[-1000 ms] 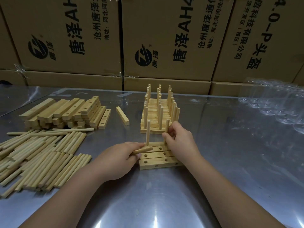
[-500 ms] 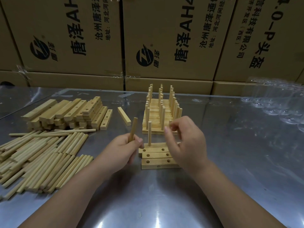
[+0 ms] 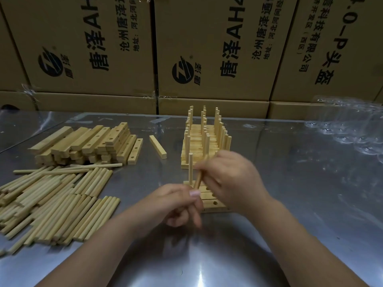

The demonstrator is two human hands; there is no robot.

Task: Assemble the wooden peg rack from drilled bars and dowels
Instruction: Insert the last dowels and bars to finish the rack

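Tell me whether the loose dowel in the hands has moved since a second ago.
Yes. The loose dowel has moved right: it was left of the standing peg in the drilled bars, and now it tilts just right of that peg.

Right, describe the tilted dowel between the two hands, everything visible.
The tilted dowel is a plain round stick of pale wood, motion-blurred, leaning top-right above the drilled bars. The right hand grips its upper part with curled fingers; its lower end meets the left hand thumb, but blur hides whether that hand grips it. The upright dowel stands just left of it.
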